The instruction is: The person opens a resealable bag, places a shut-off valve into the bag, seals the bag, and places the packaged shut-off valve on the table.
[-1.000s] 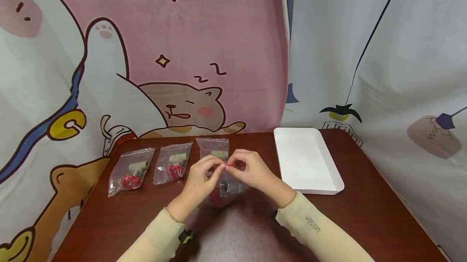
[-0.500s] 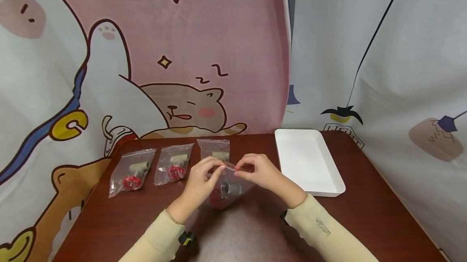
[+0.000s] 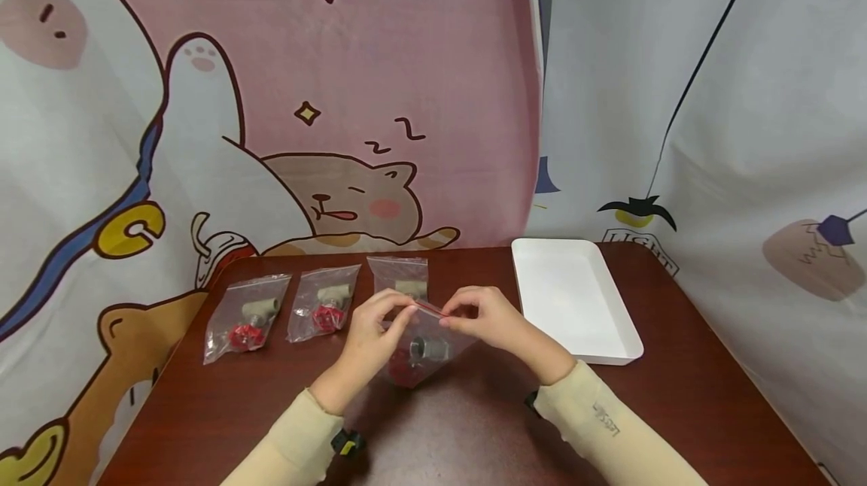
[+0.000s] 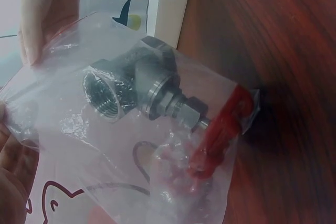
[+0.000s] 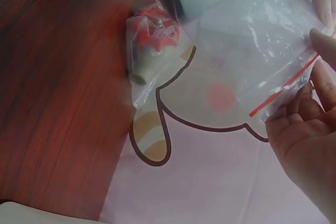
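Observation:
A clear zip bag (image 3: 452, 337) with a red strip along its mouth hangs between my hands. Inside it lies a grey metal valve (image 4: 134, 85) with a threaded port and a red handwheel (image 4: 220, 135). My left hand (image 3: 374, 329) pinches the bag's mouth at its left part, thumb against fingertips. Farther right along the same strip, my right hand (image 3: 489, 314) pinches the edge; in the right wrist view its thumb and fingers lie at the red strip (image 5: 283, 92). The handwheel hangs lowest, close over the table.
Two bagged valves with red handwheels, a left one (image 3: 247, 320) and one beside it (image 3: 325, 304), lie on the brown table (image 3: 447, 441). A third bag (image 3: 398, 269) lies behind my hands, partly hidden. A white tray (image 3: 576, 302) stands at the right, before a printed curtain (image 3: 460, 95).
My right hand has slid right, away from the left hand, along the bag's mouth. The red strip now shows between the fingertips, which met before. My left hand has stayed nearly still.

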The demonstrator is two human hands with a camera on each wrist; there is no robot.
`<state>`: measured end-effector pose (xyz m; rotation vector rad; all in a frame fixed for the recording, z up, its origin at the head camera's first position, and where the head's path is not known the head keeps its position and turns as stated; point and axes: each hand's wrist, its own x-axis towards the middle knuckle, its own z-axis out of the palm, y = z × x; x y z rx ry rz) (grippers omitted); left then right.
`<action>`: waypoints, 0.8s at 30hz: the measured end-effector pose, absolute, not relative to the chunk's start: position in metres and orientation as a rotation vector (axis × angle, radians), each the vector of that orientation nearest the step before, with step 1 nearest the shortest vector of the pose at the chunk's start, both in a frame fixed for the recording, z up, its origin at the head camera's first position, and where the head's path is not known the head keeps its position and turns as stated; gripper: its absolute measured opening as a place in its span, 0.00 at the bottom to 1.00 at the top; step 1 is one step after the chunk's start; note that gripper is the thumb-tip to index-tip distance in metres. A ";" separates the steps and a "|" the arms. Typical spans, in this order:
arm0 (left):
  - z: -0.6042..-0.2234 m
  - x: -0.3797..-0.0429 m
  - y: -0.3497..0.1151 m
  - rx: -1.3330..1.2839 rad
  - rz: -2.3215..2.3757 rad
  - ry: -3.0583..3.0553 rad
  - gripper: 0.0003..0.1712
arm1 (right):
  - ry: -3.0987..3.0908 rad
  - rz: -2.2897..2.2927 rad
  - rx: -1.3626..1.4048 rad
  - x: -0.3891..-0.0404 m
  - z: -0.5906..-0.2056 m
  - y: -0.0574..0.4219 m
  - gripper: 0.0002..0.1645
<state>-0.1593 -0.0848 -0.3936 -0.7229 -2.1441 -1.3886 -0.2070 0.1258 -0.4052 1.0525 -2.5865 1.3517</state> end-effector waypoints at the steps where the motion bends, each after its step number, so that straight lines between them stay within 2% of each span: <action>1: -0.393 -0.159 -0.085 -0.724 -1.392 -2.145 0.03 | -2.585 1.355 1.052 -0.207 -0.405 0.126 0.04; 24: -0.393 -0.159 -0.087 -0.729 -1.393 -2.176 0.02 | -2.576 1.261 1.020 -0.203 -0.401 0.120 0.03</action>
